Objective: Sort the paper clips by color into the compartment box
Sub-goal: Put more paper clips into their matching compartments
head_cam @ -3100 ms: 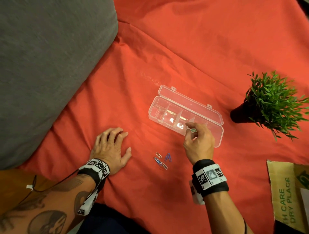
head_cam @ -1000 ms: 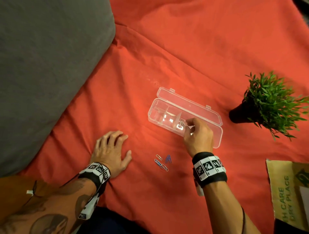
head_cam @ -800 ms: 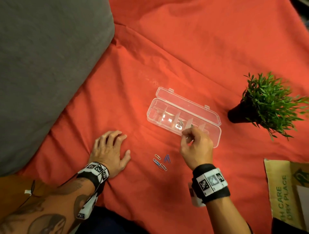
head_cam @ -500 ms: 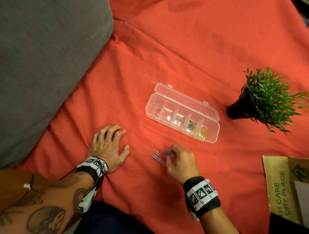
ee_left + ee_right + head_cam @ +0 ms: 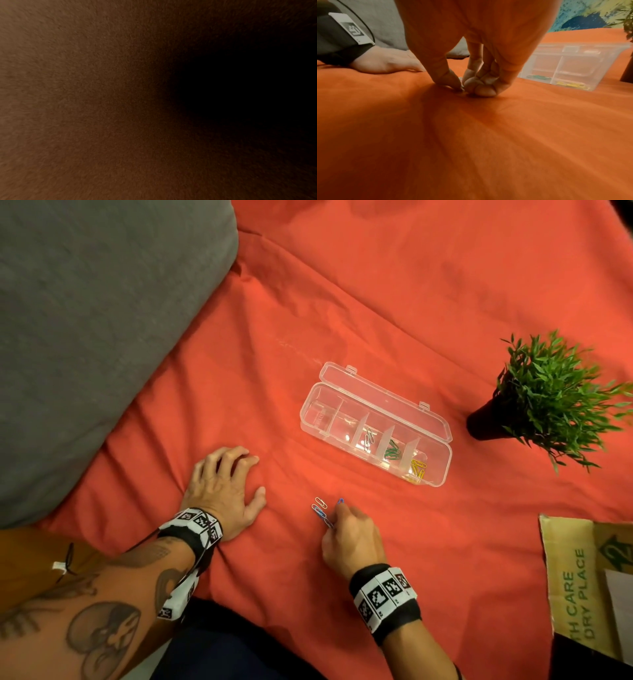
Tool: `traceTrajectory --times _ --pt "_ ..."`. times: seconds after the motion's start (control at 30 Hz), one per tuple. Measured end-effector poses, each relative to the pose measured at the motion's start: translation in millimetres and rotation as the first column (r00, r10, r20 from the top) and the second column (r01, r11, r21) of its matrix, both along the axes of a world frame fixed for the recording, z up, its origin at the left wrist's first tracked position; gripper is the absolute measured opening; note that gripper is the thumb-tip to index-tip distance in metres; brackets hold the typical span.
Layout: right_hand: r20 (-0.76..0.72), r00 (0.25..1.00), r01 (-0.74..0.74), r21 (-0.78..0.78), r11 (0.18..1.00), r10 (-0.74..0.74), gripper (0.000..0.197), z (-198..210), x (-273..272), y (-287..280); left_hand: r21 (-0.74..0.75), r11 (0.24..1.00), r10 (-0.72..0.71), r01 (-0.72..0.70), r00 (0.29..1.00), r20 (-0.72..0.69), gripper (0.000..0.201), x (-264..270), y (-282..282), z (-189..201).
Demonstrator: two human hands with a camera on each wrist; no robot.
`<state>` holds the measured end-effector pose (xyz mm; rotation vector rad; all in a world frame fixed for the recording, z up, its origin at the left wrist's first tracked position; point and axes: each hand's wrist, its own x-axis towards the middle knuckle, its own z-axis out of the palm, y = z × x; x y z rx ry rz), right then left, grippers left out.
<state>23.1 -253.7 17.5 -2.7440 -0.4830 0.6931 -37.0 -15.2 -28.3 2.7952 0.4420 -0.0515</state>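
Observation:
A clear compartment box (image 5: 442, 467) lies open on the red cloth. Silver clips (image 5: 368, 436), green clips (image 5: 391, 451) and yellow clips (image 5: 418, 469) each fill their own compartment; the two left compartments look empty. A few loose clips (image 5: 320, 508), pink and blue, lie in front of the box, with a blue clip (image 5: 340, 501) just beyond my knuckles. My right hand (image 5: 334, 520) is down on them; in the right wrist view its thumb and curled fingers (image 5: 463, 88) pinch a clip against the cloth. My left hand (image 5: 239, 474) rests flat on the cloth, fingers spread. The left wrist view is dark.
A grey cushion (image 5: 85, 320) fills the far left. A small potted plant (image 5: 548, 398) stands right of the box. A cardboard box (image 5: 582, 583) lies at the right edge. The box (image 5: 573, 60) sits to the right of my fingers.
My right hand left the box after dropping a silver clip in the middle compartment and came back down to the loose clips, where it now pinches one. The left hand has stayed put.

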Motion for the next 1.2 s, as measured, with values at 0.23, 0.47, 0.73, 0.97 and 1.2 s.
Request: traceTrajectory --times 0.23,0.47,0.73,0.97,1.2 --pt "0.051 0.992 0.107 0.156 0.982 -0.117 0.009 10 13 -9 -0.009 1.0 -0.004 0.005 1.0 0.005 0.061 0 0 -2" --pt "0.294 0.903 0.176 0.413 0.894 -0.314 0.007 57 76 3 -0.008 1.0 -0.005 0.005 1.0 0.014 0.061 0 0 -1" --pt "0.398 0.866 0.209 0.261 0.942 -0.302 0.003 59 128 5 -0.005 1.0 -0.006 0.006 1.0 0.001 0.062 0 1 -2" --pt "0.312 0.902 0.199 0.31 0.93 -0.297 0.011 38 119 1 0.0 1.0 -0.006 0.006 1.0 -0.008 0.063 0 0 -3" --pt "0.278 0.935 0.099 0.395 0.913 -0.222 0.008 46 75 7 -0.007 1.0 0.0 0.0 1.0 -0.007 0.063 0 0 -2"
